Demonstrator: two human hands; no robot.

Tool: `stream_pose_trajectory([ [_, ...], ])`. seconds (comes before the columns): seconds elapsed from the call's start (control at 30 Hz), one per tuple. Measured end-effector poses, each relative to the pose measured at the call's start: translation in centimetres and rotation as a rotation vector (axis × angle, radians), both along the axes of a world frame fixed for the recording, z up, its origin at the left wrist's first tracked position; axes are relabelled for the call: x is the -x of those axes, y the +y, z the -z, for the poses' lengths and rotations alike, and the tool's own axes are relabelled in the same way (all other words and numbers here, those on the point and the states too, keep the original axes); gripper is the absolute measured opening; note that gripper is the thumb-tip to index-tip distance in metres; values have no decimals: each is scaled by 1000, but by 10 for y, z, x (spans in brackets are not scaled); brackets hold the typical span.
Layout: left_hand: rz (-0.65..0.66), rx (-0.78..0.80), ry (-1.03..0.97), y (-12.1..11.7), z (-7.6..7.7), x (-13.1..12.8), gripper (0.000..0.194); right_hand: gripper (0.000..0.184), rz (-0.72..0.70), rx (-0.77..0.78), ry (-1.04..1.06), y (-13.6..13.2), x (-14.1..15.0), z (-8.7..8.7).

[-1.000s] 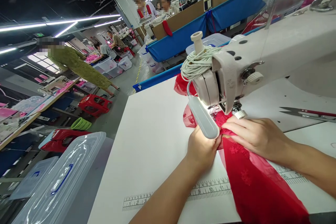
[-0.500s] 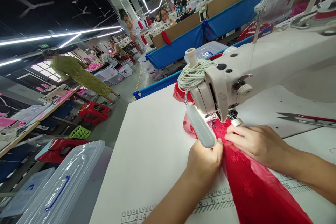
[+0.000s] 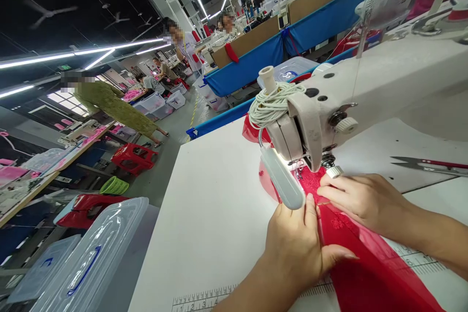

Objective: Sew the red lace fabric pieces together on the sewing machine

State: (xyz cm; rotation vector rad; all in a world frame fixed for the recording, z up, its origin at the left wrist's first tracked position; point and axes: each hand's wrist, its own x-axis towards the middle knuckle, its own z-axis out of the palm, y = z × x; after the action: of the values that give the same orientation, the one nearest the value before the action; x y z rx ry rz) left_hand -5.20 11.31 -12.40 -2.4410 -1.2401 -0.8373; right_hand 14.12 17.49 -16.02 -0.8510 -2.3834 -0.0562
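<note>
Red lace fabric runs from under the needle area of a white sewing machine down to the table's front edge. My left hand lies on its left edge, fingers stretched toward the needle and thumb spread out over the cloth. Close to the machine head, my right hand pinches the fabric's right side, its fingertips bent and pressed together. A grey lamp hides some of my left fingertips and part of the cloth by the presser foot.
Thread snips lie right of the machine on the white table. A printed ruler runs along the front. Lidded plastic bins and red stools stand at left. Other people work farther back.
My left hand has opened from a closed grip, its thumb swinging out to the right over the fabric. My right hand keeps its pinch. The whole view has shifted slightly.
</note>
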Motion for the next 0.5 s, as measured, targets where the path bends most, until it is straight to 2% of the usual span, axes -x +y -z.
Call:
stream_pose_trajectory([
  [0.23,-11,-39,1,1,0,0,91,27,20,1,-46,0,-1,-7],
  [0.5,-39,-52,38,4,2,2,91,39,34,-84,22,6,4,1],
])
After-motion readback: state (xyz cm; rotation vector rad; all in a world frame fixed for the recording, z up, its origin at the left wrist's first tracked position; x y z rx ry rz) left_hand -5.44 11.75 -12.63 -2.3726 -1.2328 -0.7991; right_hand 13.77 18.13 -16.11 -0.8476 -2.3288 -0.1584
